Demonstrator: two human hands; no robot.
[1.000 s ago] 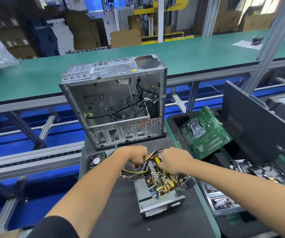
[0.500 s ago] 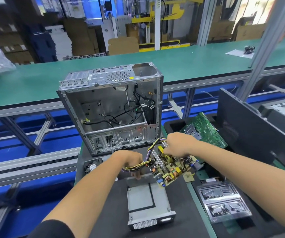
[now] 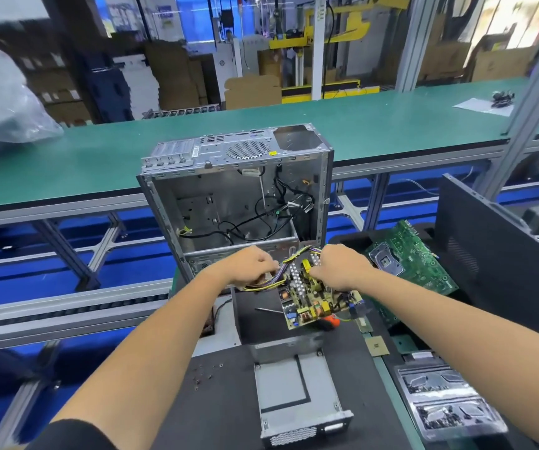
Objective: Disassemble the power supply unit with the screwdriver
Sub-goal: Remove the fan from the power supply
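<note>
Both hands on the PSU board [image 3: 313, 297], held up off the mat [image 3: 222, 401], tilted, in front of the open PC case [image 3: 235, 203]; left hand [image 3: 252, 264] has fingers curled round the wire bundle [image 3: 274, 280] at the board's left edge; right hand [image 3: 342, 267] has fingers curled down over the board's top edge by the yellow component, gripping it; fingertips of both mostly hidden, so exact pinch depth unclear. Empty PSU shell [image 3: 294, 394] sits on the mat nearer the camera, vent grille end toward the viewer, apart from the board. Screwdriver [image 3: 294, 315] lies on the mat under the board; shaft visible to the left, orange handle poking out at the board's lower right; neither hand touches it. Loose screws [image 3: 206, 373] scattered on the mat left of the shell. Motherboard [image 3: 414, 261] in the tray to the right.
</note>
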